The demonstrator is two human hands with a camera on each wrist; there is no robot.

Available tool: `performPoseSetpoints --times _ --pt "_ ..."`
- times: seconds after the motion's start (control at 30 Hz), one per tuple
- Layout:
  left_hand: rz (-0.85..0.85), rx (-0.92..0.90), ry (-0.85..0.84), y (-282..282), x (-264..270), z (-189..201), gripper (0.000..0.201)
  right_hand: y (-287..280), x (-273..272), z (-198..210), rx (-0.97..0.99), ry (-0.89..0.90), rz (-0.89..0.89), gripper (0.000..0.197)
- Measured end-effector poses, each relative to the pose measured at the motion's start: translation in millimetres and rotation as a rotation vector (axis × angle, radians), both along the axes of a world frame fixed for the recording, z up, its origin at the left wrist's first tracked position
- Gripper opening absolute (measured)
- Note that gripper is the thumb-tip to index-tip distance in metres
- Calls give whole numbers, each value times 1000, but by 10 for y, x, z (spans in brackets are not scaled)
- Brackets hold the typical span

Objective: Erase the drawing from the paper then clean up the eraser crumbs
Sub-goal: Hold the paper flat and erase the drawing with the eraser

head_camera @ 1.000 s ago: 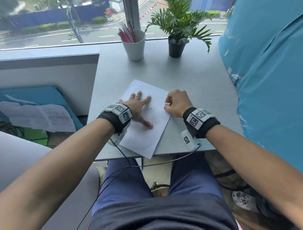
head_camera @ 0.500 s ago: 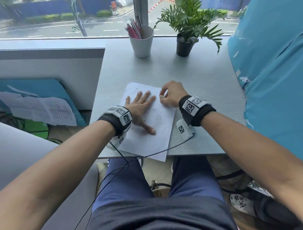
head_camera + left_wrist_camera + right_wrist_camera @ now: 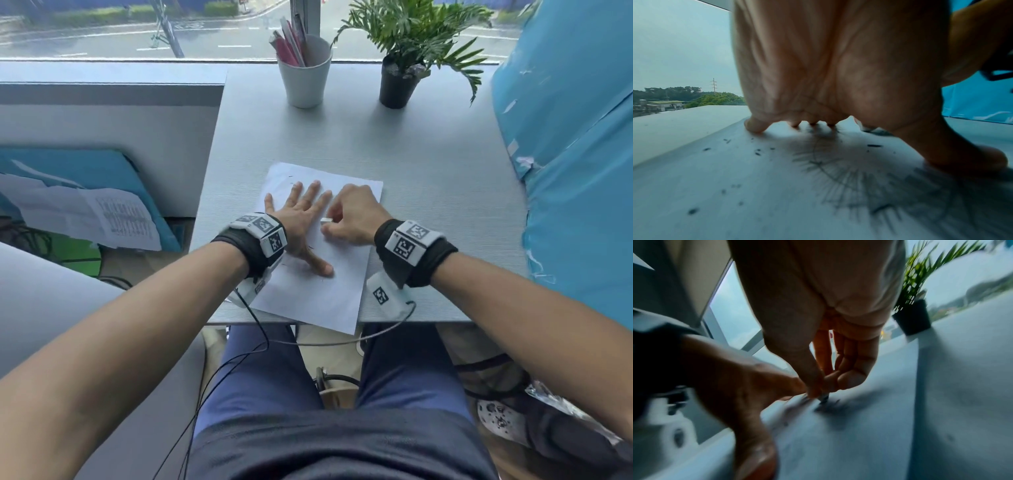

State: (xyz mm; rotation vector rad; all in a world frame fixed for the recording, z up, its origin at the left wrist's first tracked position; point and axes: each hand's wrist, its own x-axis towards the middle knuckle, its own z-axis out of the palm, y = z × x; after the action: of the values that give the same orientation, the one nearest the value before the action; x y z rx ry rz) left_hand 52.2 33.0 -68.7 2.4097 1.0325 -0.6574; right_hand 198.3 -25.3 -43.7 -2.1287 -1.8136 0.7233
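A white sheet of paper (image 3: 318, 294) lies on the grey desk (image 3: 428, 164), its near corner hanging over the front edge. My left hand (image 3: 301, 219) lies flat on it with fingers spread, pressing it down. My right hand (image 3: 352, 216) pinches a small white eraser (image 3: 325, 221) against the paper, right beside the left index finger. In the left wrist view a pencil drawing (image 3: 869, 178) of a curve with short radiating strokes shows under my palm, with dark eraser crumbs (image 3: 756, 151) scattered around it. The right wrist view is blurred; the eraser tip (image 3: 823, 398) touches the sheet.
A white cup of pens (image 3: 305, 73) and a potted plant (image 3: 400, 78) stand at the desk's far edge by the window. A blue wall panel (image 3: 575, 154) borders the desk on the right. Papers (image 3: 85, 216) lie on the floor to the left.
My right hand has moved left with the eraser, from the paper's right edge to beside my left fingers. The left hand stays flat on the sheet. More crumbs lie on the paper.
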Motion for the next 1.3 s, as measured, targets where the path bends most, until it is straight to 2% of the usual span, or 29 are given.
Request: performPoseSetpoints --times 0.13,0.2,0.27,0.33,0.4,0.53,0.63,0.67,0.77,0.9,1.03,1.1,1.17,1.27,1.3 --pt "8 0 -17 9 4 -7 159 122 155 49 52 35 -157 13" --pt "14 0 -5 9 -3 -8 159 77 47 35 15 3 -54 13" --pt "14 4 -2 5 4 -17 160 1 -46 35 -27 -12 61 22" --pt "14 2 2 -9 10 -8 159 85 70 43 -19 -19 -19 12" --pt "20 4 -2 -14 17 5 159 139 140 33 44 -4 -117 14" --pt "23 8 -8 -7 9 -6 161 16 -22 17 -25 -5 43 9" --pt "26 8 -5 -16 21 -11 161 113 152 71 29 23 -109 7" --pt "30 10 0 -21 23 -7 161 125 162 56 39 14 -106 8" --pt "29 5 8 -20 28 -5 161 13 21 36 -18 -25 69 16" --pt "26 8 7 -18 45 12 159 90 186 56 40 6 -83 13" --pt "12 13 14 -18 30 20 159 -35 13 30 -44 -20 85 19" --pt "12 14 12 -24 42 15 158 34 137 51 -32 12 -25 10" --pt "14 22 17 -24 46 22 157 78 202 57 29 13 -108 11" --pt "14 16 18 -24 47 28 157 -27 48 31 -37 -30 56 17" --pt "8 16 15 -24 52 28 157 -36 52 38 -49 -20 51 19"
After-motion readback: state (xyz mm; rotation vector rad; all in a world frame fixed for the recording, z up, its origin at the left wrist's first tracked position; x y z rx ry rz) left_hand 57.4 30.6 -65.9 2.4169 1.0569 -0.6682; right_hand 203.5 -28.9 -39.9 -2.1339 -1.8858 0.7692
